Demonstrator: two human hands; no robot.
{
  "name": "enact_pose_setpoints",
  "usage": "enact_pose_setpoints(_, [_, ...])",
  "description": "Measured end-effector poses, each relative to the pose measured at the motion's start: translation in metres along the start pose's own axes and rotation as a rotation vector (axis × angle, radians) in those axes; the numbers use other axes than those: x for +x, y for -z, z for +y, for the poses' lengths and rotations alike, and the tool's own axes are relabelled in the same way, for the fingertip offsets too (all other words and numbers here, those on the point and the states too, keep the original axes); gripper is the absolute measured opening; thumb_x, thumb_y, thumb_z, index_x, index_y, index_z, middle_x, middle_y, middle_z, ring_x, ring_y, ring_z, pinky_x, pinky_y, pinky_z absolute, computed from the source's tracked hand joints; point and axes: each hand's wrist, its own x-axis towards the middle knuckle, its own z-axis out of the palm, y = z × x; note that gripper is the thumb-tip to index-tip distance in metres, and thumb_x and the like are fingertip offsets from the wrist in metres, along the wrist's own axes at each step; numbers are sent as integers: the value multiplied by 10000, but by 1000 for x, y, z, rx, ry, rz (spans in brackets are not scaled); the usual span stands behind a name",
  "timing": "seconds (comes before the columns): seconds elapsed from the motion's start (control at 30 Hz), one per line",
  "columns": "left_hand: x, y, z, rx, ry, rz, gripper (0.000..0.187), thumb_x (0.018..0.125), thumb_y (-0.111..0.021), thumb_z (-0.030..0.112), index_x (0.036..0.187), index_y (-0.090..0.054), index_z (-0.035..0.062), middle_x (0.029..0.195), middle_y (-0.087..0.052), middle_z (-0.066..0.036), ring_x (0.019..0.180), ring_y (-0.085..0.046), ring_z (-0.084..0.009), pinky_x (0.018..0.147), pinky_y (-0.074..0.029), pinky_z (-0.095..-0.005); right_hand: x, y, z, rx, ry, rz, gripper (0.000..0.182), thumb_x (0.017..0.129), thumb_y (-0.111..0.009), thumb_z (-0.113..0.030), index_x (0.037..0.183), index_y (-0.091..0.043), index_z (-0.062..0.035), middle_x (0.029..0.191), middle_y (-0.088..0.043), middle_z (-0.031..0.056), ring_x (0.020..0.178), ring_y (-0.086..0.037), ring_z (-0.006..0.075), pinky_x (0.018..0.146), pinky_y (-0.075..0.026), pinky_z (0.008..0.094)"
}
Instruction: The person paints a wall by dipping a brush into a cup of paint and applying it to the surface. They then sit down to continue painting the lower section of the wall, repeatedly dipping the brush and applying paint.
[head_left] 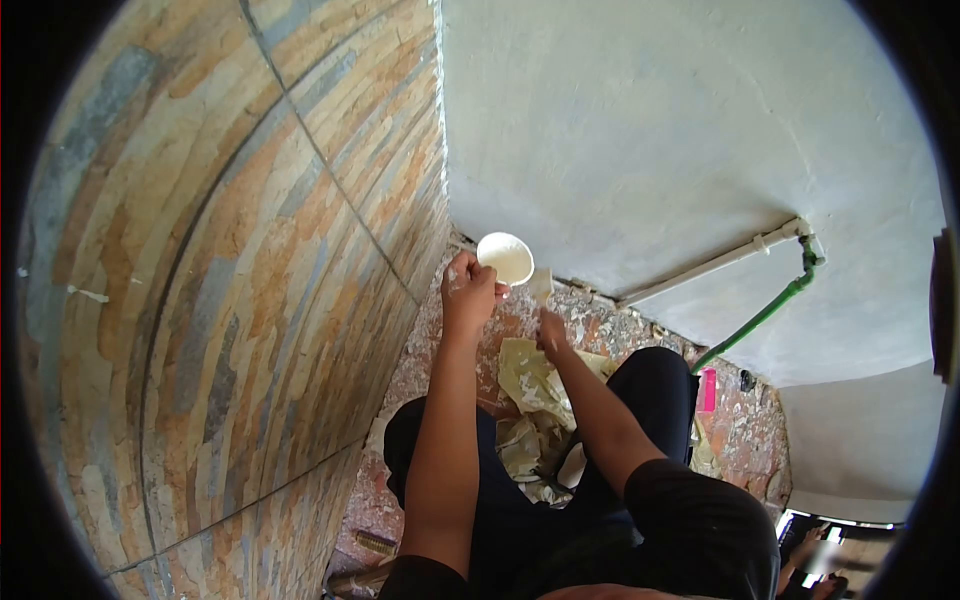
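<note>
The small round white cup (505, 258), with off-white material inside, is held up near the corner where the stone-patterned wall (250, 300) meets the smooth pale-grey wall (640, 130). The left hand (470, 290) grasps its side, fingers wrapped around it. Just beside the cup, the right hand (550, 332) is closed around the lower end of a flat pale blade-like tool (541, 286). Below lie crumpled yellowish sheets (530, 375) on the reddish, debris-speckled floor (735, 440). A green pipe (755, 322) runs down the pale-grey wall.
</note>
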Motion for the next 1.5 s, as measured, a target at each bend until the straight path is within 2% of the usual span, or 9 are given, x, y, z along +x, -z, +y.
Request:
enact_pose_setpoints(0.3, [-8,2,2,4,-130,-33,162,812,-512,13,710,-401,71,647,-504,-29,536,-605,-122,435,-501,-251,-84,14,-94,353,192,-63,360,943,-428,-422,761,-409,-112,518,-325,-18,383,-296,93,364,-244,262])
enact_pose_setpoints(0.83, [-54,4,9,210,-133,-10,148,794,-501,-5,684,-411,37,628,-517,-64,512,-614,-161,425,-494,-294,-177,128,-180,-409,776,3,237,954,-452,-194,1018,-593,-15,624,-496,-4,466,-413,76,428,-358,254])
enact_pose_setpoints(0.9, [-53,3,9,322,-188,52,143,775,-509,-12,675,-414,23,604,-507,-79,498,-610,-175,427,-486,-315,-186,126,-211,-74,459,-198,221,950,-444,-182,1065,-558,-31,627,-494,10,461,-393,76,436,-349,263])
enact_pose_setpoints(1.1, [-15,1,-30,423,-270,95,141,761,-515,3,668,-409,4,556,-475,-88,493,-607,-197,458,-481,-344,-181,82,-277,408,565,-298,175,940,-436,-165,1077,-481,-66,697,-549,51,475,-421,116,457,-355,265])
enact_pose_setpoints(1.17, [-3,-3,-25,488,-254,74,142,765,-515,14,670,-411,-1,556,-471,-90,498,-609,-201,462,-479,-346,-167,89,-303,-284,832,-97,204,903,-489,-153,1086,-499,-65,707,-574,54,508,-469,136,492,-400,277])
enact_pose_setpoints(1.27, [1,-20,-16,346,-149,-23,150,769,-527,44,678,-420,-11,547,-460,-96,516,-615,-211,470,-476,-364,-203,103,-380,-891,902,44,263,816,-519,-95,1073,-553,-50,730,-618,123,621,-597,253,598,-483,364])
enact_pose_setpoints(1.33, [-2,-17,-41,498,-304,-9,146,774,-532,56,685,-439,-13,549,-497,-100,523,-619,-198,471,-482,-363,-237,107,-435,-1396,867,172,281,782,-503,-72,1047,-597,-69,764,-630,167,722,-637,327,651,-506,421])
enact_pose_setpoints(1.43, [-53,-17,-13,307,-112,-16,126,772,-532,50,698,-455,-17,566,-537,-126,526,-622,-195,466,-475,-351,-286,107,-540,-1482,900,326,269,784,-491,-63,1026,-608,-75,765,-631,157,724,-642,316,645,-512,407])
enact_pose_setpoints(1.5, [-113,-31,75,344,-69,-16,129,769,-533,56,695,-460,-21,573,-547,-143,527,-625,-206,461,-469,-353,-332,104,-622,-1612,829,287,252,790,-495,-61,1015,-607,-79,778,-637,149,737,-646,307,647,-518,396])
